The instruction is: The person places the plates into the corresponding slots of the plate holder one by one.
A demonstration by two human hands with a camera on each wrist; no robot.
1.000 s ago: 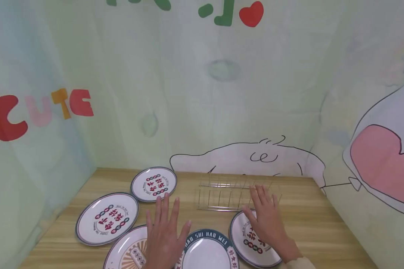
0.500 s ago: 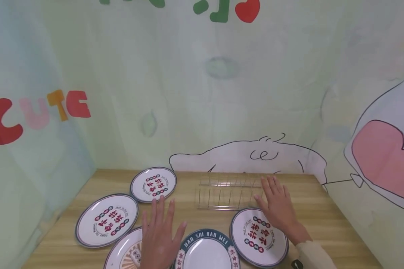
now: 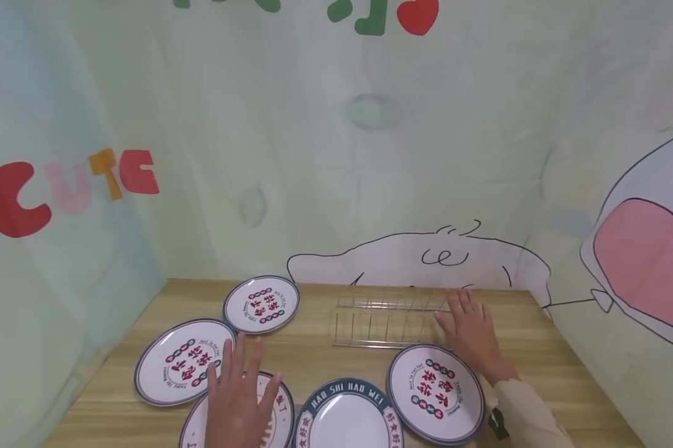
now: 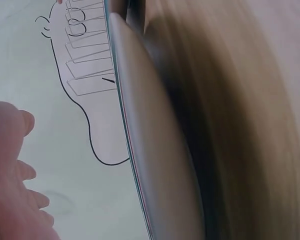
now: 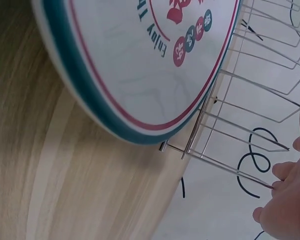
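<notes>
A metal wire rack (image 3: 364, 344) stands toward the back of the table. My right hand (image 3: 473, 333) is at its right end, fingers extended; in the right wrist view the fingertips lie close to the rack's end wires (image 5: 240, 172), and contact is unclear. Just in front of that hand is a round white plate (image 3: 437, 398) with red lettering. My left hand (image 3: 238, 398) is spread over a sunburst-patterned plate (image 3: 280, 404), partly hiding it, and holds nothing. Between the hands lies a plate with a wide teal rim (image 3: 350, 389), cut off by the frame's bottom.
Two more white plates with red lettering lie at the left, one large (image 3: 163, 370) and one smaller (image 3: 241, 305) farther back. A small dark object (image 3: 497, 423) is beside the right sleeve. Printed cloth walls (image 3: 314, 155) enclose the wooden table (image 3: 543, 373).
My right hand has moved right and away from over the right plate to the rack's right end. My left hand has shifted left, uncovering more of the sunburst plate.
</notes>
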